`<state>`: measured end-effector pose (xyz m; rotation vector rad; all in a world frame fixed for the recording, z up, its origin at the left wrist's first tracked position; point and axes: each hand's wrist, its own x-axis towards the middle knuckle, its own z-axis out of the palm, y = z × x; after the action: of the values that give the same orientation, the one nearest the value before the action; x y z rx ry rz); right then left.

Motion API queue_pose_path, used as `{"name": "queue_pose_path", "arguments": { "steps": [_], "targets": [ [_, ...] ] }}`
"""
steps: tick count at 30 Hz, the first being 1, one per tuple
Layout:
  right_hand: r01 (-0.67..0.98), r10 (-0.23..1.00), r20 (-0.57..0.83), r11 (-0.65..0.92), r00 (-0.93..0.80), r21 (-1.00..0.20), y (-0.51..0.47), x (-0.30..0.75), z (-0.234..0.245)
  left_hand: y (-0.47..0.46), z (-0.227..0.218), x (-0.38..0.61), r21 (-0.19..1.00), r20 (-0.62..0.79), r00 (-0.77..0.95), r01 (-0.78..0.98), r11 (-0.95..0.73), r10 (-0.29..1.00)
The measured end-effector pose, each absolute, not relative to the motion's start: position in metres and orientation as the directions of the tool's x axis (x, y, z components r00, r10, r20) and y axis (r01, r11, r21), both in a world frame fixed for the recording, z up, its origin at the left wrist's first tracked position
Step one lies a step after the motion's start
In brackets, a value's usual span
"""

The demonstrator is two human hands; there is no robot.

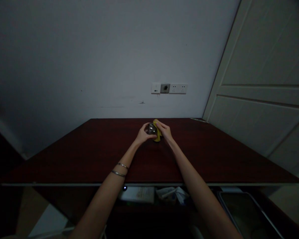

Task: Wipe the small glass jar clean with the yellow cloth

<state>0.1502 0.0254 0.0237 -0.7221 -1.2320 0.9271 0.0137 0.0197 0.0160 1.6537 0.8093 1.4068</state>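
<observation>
My left hand (142, 134) is closed around the side of a small, shiny, rounded glass (152, 129), its thumb below and its fingers above. The glass looks dark and see-through, with bright glints; its exact shape is hard to make out. In my right hand (165, 131) a yellow cloth (157, 135) is pinched and pressed against the right side of the glass. Both hands meet over the far middle of a dark red-brown table (102, 149). Two thin bracelets circle my left forearm.
Behind the table rises a pale wall with a row of sockets and switches (168, 88). A white panelled door (259, 93) stands at the right. Below the table's front edge are a white box (138, 194), crumpled packaging (173, 193) and a dark framed container (249, 212).
</observation>
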Motion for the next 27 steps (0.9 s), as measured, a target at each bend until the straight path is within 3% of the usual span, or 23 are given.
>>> {"name": "queue_pose_path", "arguments": {
  "steps": [13, 22, 27],
  "targets": [
    [-0.105, 0.847, 0.503, 0.523, 0.171, -0.846, 0.023, 0.152, 0.022, 0.018, 0.014, 0.016, 0.909, 0.416, 0.233, -0.114, -0.401, 0.879],
    [0.073, 0.682, 0.731, 0.729, 0.013, -0.681, 0.003, 0.141, 0.026, 0.024, 0.014, 0.013, 0.900, 0.433, 0.095, -0.091, -0.425, 0.896],
    [0.026, 0.746, 0.661, 0.661, 0.088, -0.750, 0.008, 0.139, 0.024, 0.026, 0.012, 0.013, 0.897, 0.443, 0.116, -0.042, -0.441, 0.889]
  ]
}}
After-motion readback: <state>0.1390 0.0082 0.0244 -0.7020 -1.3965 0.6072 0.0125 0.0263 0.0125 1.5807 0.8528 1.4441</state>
